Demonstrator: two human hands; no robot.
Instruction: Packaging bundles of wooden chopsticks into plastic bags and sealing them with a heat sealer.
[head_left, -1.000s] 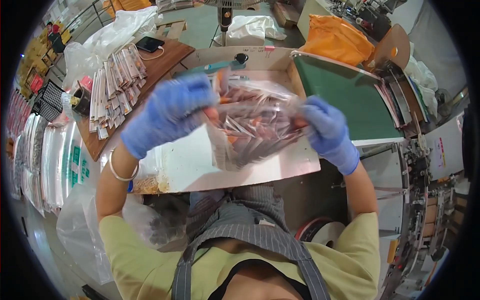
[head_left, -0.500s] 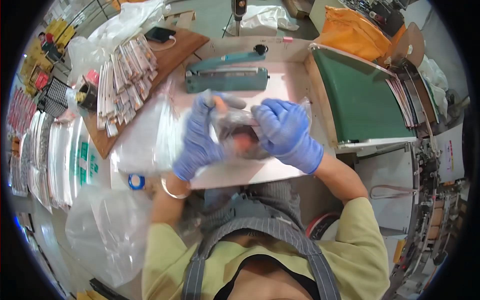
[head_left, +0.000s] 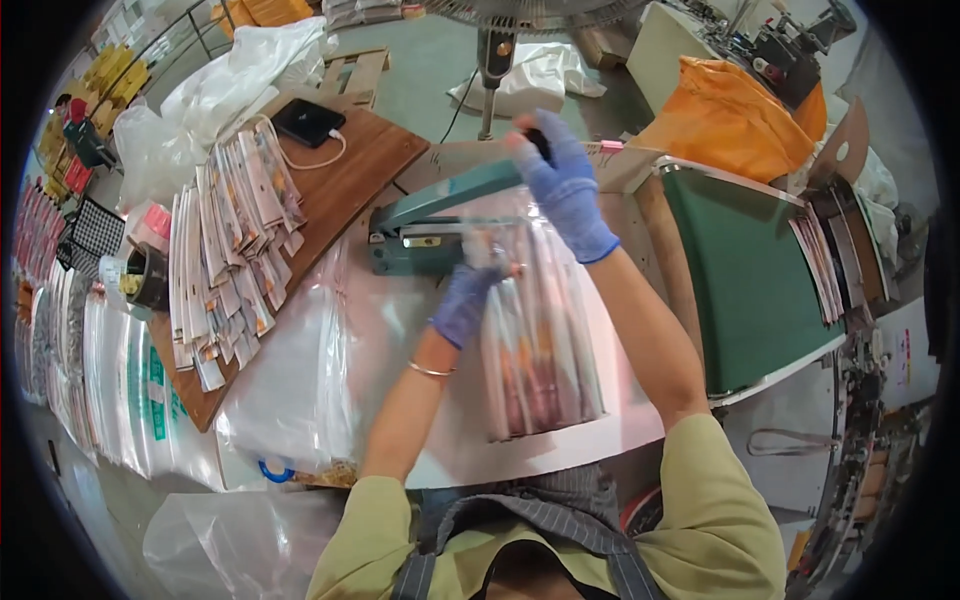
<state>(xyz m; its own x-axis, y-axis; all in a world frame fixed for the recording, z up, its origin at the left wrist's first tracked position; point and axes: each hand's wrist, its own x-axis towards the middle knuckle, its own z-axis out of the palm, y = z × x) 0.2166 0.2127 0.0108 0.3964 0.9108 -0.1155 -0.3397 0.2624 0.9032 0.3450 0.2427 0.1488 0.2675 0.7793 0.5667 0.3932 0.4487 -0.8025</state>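
Note:
A clear plastic bag (head_left: pixel 545 365) filled with flat, printed packets lies on the pale tabletop, its top end at the green hand heat sealer (head_left: pixel 408 258). My left hand (head_left: pixel 463 303), in a blue glove and somewhat blurred, is closed on the bag's upper end beside the sealer's jaw. The sealer's arm (head_left: pixel 455 192) is raised at an angle. At its far right end my gloved right hand (head_left: pixel 566 190) has its fingers wrapped round the black knob (head_left: pixel 541 146). Just where the bag's mouth sits in the jaw is smeared by motion.
On the left, a brown board (head_left: pixel 385 150) bears a row of packets (head_left: pixel 235 225) and a phone (head_left: pixel 308 122) on a cable. Empty clear bags (head_left: pixel 285 390) lie beside it. A green conveyor belt (head_left: pixel 745 275) borders the right side; a fan (head_left: pixel 497 55) stands beyond.
Both hands have parted from in front of me. The left has brought the bag to the sealer; the right has moved up to the knob. The sealer's arm has swung higher.

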